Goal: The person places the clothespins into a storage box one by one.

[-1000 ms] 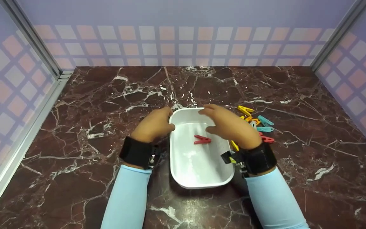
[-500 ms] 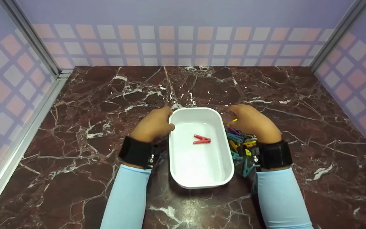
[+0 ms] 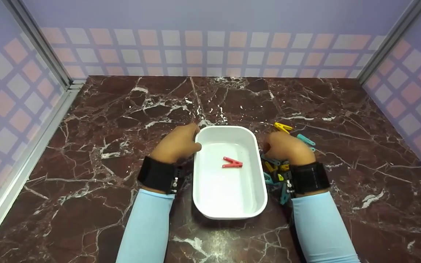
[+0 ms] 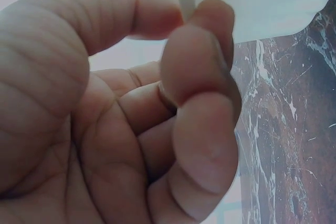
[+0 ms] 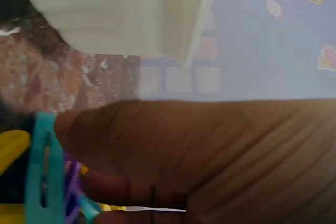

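A white rectangular basin sits in the middle of the marble-patterned surface, with one red clothespin lying inside. My left hand holds the basin's left rim, thumb and forefinger pinching its edge in the left wrist view. To the right of the basin, my right hand is lowered over a pile of coloured clothespins, its fingers bent downward. In the right wrist view its thumb tip is right at a teal clothespin; I cannot tell whether the fingers pinch one. The hand hides part of the pile.
A yellow clothespin and a teal clothespin lie beyond the right hand. More clothespins crowd the basin's right side, some under the wrist strap. Tiled-pattern walls bound the surface at the back and both sides.
My right hand has moved from over the basin rightward to the pile, then lowered with its fingers bending in. The left hand stays on the rim; the basin has shifted slightly toward me.
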Motion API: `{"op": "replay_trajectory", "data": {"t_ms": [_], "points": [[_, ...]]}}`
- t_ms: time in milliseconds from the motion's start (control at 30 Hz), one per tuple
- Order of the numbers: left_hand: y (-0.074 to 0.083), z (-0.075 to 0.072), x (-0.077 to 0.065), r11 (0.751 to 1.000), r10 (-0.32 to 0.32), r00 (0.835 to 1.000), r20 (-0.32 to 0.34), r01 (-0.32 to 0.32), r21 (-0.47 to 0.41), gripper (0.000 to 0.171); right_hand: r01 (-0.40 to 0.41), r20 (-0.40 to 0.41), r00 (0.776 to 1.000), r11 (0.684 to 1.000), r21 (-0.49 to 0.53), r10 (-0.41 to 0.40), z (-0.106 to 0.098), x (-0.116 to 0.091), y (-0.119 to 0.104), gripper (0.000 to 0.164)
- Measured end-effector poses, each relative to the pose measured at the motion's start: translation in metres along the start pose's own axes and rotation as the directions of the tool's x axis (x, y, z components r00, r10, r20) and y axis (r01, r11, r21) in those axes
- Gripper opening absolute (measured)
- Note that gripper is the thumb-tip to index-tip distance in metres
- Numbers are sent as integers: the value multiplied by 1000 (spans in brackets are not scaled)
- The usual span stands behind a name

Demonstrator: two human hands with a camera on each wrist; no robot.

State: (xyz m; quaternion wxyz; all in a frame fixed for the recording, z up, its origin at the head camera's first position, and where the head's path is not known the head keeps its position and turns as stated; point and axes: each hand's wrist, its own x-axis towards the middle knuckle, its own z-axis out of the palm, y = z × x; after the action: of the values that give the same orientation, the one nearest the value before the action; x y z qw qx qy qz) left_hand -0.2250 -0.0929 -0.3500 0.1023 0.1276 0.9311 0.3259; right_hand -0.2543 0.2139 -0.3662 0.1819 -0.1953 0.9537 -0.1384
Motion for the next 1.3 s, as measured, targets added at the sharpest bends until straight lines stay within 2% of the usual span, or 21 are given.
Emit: {"op": "replay_trajectory", "data": {"t_ms": [133,200,267,400,533,767,967,1067,1300], "points": [[0,0,0,1000,-1,1000,0,1,7,37,9,-6,1000,999,-37,-9,6,6,0,14],[0,0,0,1000,-1,1000,1,1,10,36,23,-15,1000,999,-38,-24,8,9,-1,12],[0,-1,0,1000,-3,1000,0,3,10,36,58,-43,997,998,-35,-59,11,12,-2,4],[0,-1,0,1000,-10,1000,4,10,9,35,117,-125,985,993,-32,-120,16,17,-4,14],[-1,-1,-1,1000,-7,1000,9,7,5,36,134,-157,978,991,-29,-136,19,18,-6,12],[-2,0,-1,1000,8,1000,12,-8,6,37,99,-110,989,995,-17,-100,13,10,-10,29],[-1,0,-1,1000,16,1000,2,-16,18,35,62,-71,995,997,-45,-65,16,11,-10,29],[-1,0,0,1000,18,1000,0,-18,18,33,63,-99,993,996,-55,-68,19,14,-7,28],[-2,-1,0,1000,22,1000,-4,-22,15,33,74,-224,971,997,-30,-79,24,23,2,23]]}}
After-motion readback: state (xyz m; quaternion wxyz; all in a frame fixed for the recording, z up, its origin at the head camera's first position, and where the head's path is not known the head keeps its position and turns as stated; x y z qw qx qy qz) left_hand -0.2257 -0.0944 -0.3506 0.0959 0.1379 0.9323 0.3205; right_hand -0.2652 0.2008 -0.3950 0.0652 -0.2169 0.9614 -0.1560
